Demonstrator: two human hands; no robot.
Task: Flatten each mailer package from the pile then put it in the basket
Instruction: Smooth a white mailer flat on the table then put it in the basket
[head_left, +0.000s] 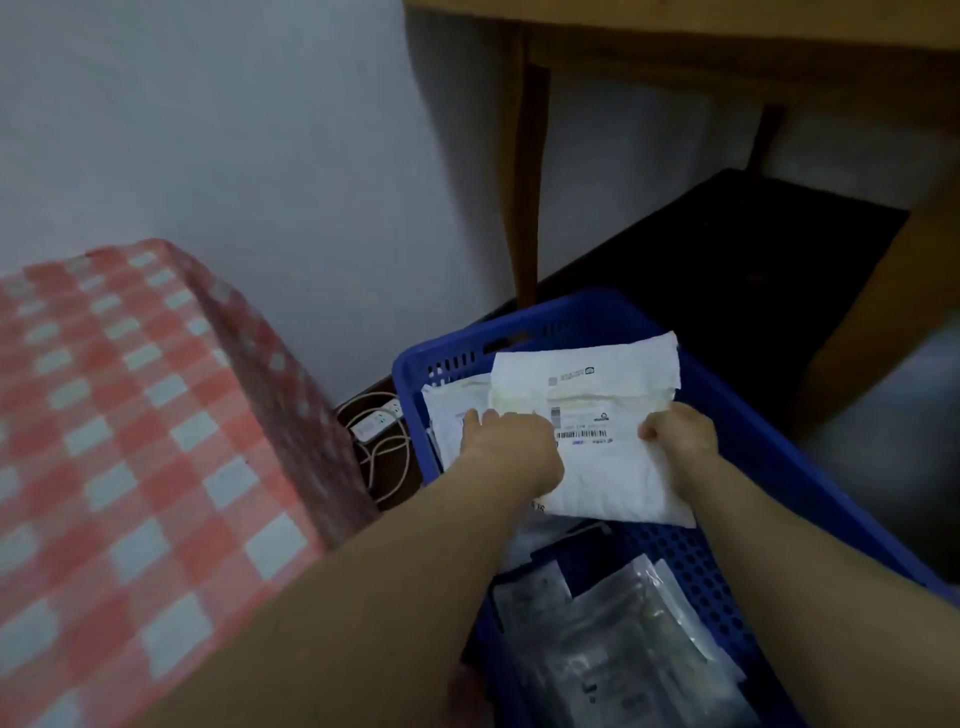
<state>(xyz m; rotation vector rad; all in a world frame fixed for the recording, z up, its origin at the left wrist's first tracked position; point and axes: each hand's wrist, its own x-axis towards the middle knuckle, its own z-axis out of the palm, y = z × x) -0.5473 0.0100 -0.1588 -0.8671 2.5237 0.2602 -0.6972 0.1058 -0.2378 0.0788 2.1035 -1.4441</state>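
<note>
A white mailer package (608, 467) with a barcode label lies inside the blue plastic basket (769, 431), on top of other white mailers (457, 410). My left hand (511, 444) lies on the mailer's left part with its fingers stretched over it. My right hand (678, 434) grips the mailer's right edge with curled fingers. Grey and clear mailers (613, 644) fill the near part of the basket.
A table with a red and white checked cloth (130, 441) stands at the left. A white power strip with coiled cables (376, 426) lies on the floor between table and basket. A wooden table leg (527, 182) rises behind the basket, near the pale wall.
</note>
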